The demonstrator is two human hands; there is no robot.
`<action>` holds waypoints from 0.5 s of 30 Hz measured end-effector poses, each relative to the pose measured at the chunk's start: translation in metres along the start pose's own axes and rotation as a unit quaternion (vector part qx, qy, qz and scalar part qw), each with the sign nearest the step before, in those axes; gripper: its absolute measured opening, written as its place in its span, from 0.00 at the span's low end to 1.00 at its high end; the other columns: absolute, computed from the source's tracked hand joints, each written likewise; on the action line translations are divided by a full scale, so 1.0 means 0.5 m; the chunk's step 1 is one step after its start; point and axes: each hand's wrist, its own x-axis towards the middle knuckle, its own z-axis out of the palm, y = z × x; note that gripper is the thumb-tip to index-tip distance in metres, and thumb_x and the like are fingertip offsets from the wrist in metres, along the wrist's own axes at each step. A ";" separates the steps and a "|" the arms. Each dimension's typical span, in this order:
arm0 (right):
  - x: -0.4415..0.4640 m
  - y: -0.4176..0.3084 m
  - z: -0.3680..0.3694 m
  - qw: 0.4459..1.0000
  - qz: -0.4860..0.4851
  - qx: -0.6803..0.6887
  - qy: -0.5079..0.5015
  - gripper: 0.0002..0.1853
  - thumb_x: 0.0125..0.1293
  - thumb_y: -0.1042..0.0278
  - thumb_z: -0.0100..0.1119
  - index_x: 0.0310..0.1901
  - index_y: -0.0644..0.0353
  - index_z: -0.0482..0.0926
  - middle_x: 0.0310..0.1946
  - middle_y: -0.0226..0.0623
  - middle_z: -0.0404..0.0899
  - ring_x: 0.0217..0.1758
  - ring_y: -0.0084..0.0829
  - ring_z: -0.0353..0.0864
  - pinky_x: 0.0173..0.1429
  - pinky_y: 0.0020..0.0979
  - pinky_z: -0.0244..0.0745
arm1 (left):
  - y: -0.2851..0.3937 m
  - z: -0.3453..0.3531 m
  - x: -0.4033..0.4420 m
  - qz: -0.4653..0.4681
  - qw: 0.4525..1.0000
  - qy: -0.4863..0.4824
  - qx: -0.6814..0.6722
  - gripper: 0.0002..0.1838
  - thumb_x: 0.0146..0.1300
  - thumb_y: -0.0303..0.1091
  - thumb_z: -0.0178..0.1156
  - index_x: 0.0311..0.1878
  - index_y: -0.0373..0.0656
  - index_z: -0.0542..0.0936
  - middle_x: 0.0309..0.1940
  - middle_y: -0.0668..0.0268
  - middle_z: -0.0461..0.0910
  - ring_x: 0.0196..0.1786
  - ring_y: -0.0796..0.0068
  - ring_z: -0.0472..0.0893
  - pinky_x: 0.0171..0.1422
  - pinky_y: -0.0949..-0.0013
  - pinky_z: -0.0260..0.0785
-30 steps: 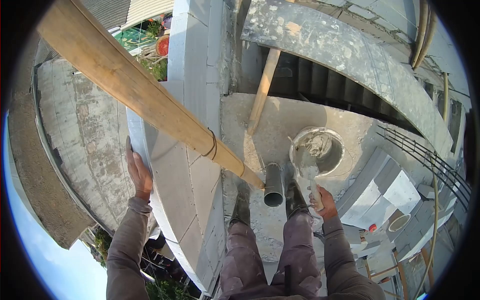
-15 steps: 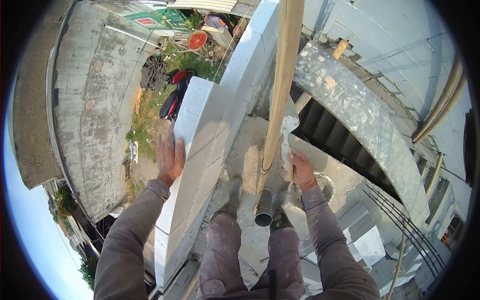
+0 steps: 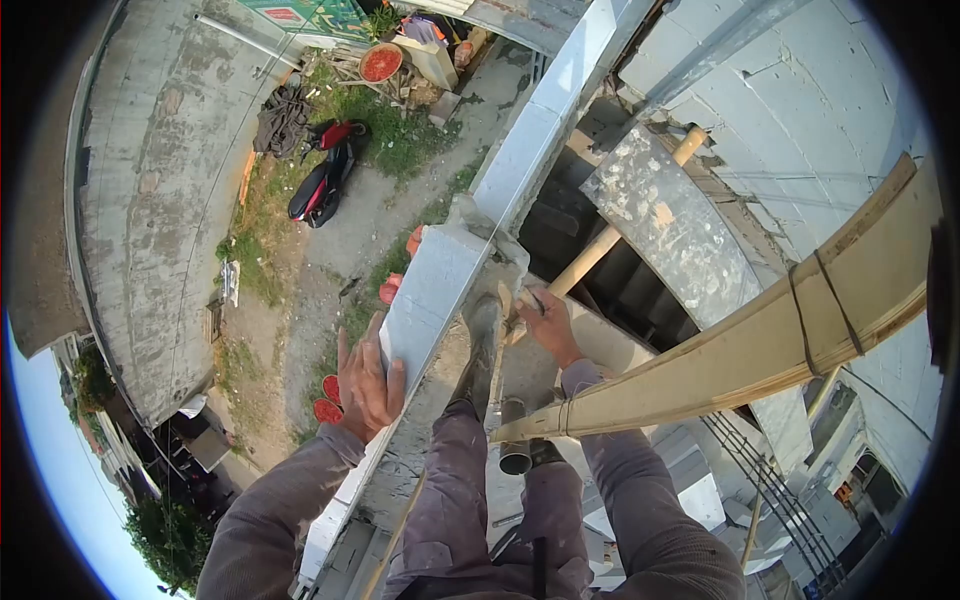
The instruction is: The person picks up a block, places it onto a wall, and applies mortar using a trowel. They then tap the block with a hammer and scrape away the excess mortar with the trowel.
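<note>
My left hand lies over the outer edge of the pale block wall, its fingers apart and holding nothing. My right hand is closed around the handle of a trowel, just right of the block's far end. Grey mortar clings to that end, and the trowel's blade is hard to tell apart from it. Between my hands, a boot stands close against the wall. A grey pipe opens beside my legs.
A long bound wooden strip crosses over my right forearm. Beyond my right hand, an opening with dark steps drops away beside a mortar-spotted board. Steel rods lie lower right. Far below on the left stands a motorbike.
My view has moved forward along the wall. My right hand has brought the trowel forward and left to the block's end. The wooden strip now appears swung to the right.
</note>
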 end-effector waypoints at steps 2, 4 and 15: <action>-0.002 -0.007 -0.003 0.999 -0.014 -0.037 0.026 0.13 0.70 0.66 0.69 0.49 0.65 0.83 0.36 0.36 0.86 0.38 0.25 0.81 0.47 0.32 0.76 | -0.004 -0.005 0.007 0.000 1.000 -0.019 0.006 0.36 0.74 0.44 0.49 0.77 0.28 0.60 0.66 0.39 0.74 0.64 0.40 0.78 0.84 0.32 0.41; -0.009 -0.025 -0.025 0.998 0.000 -0.056 -0.009 0.15 0.68 0.68 0.71 0.52 0.65 0.83 0.39 0.39 0.87 0.40 0.25 0.83 0.49 0.32 0.77 | -0.003 -0.007 0.010 0.011 0.999 -0.019 0.026 0.36 0.74 0.44 0.49 0.77 0.26 0.60 0.64 0.40 0.75 0.62 0.42 0.79 0.83 0.33 0.43; -0.059 -0.192 -0.131 0.984 -0.096 -0.134 -0.074 0.17 0.63 0.75 0.71 0.53 0.68 0.82 0.36 0.48 0.85 0.38 0.37 0.86 0.43 0.33 0.78 | -0.002 -0.011 0.025 0.033 0.999 0.004 0.013 0.38 0.73 0.43 0.49 0.77 0.23 0.59 0.64 0.39 0.75 0.64 0.43 0.79 0.83 0.33 0.44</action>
